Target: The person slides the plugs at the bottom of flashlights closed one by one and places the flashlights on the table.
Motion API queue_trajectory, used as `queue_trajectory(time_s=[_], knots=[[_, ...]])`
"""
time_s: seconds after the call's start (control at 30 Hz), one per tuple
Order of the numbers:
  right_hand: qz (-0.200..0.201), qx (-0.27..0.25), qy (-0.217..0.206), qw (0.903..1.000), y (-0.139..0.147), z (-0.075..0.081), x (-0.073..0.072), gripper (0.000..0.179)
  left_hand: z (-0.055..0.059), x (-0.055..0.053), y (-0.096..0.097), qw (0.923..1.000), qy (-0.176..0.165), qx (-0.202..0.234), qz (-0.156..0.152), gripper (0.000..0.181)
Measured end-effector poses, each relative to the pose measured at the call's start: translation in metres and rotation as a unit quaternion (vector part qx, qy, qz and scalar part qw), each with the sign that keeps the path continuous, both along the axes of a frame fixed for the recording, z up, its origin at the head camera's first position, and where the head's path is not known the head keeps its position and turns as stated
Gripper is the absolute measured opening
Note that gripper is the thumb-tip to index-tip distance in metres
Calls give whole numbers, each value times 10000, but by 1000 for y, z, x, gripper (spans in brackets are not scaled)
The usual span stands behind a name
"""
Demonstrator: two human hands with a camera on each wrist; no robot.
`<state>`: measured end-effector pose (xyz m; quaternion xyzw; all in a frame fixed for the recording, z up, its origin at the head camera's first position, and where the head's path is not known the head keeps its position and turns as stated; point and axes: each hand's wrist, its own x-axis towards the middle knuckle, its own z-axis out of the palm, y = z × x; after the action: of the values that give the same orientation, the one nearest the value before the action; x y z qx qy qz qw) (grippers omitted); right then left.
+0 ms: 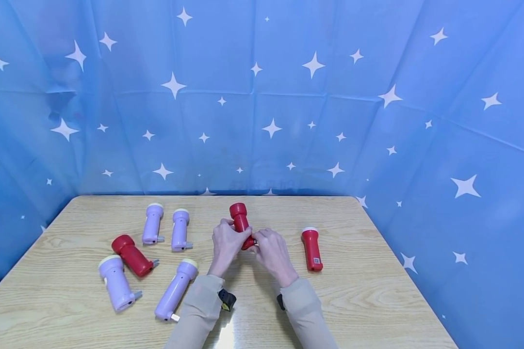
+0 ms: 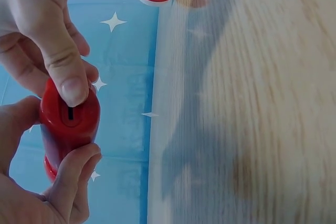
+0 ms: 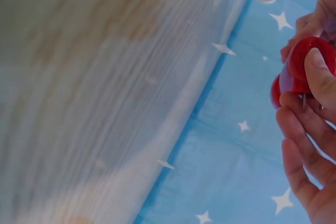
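Over the middle of the table, a red flashlight (image 1: 239, 217) is held with its wide head pointing away from me. My left hand (image 1: 225, 243) grips its body, thumb on one side and fingers on the other. At the near end, my right hand (image 1: 273, 251) pinches the base, its thumb on the end face and its other fingers beside the metal plug prongs (image 3: 304, 100). A dark slot (image 2: 71, 113) shows on the base below the right thumb in the left wrist view. Another red flashlight (image 1: 312, 249) with a white rim lies to the right.
On the left lie several lilac flashlights (image 1: 115, 283) with plugs folded out, and one red flashlight (image 1: 133, 256) among them, its plug out too. The wooden table (image 1: 375, 300) ends at a blue curtain (image 1: 227, 160) with white stars, behind and to the sides.
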<state>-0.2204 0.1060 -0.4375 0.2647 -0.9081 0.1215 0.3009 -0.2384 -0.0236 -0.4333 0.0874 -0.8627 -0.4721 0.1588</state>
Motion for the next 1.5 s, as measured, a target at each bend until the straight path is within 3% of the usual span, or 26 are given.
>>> queue_trajectory(time_s=[0.57, 1.13, 1.5], knots=[[-41, 206, 330, 9992, -3, 1, 2, 24, 0, 1, 0, 9998, -169, -9, 66, 52], [-117, 384, 376, 9985, -3, 2, 1, 27, 3, 2, 1, 9999, -118, 120, -35, 51], [-130, 242, 60, 9996, -1, -1, 3, 37, 3, 2, 1, 9998, -129, 122, -48, 51]])
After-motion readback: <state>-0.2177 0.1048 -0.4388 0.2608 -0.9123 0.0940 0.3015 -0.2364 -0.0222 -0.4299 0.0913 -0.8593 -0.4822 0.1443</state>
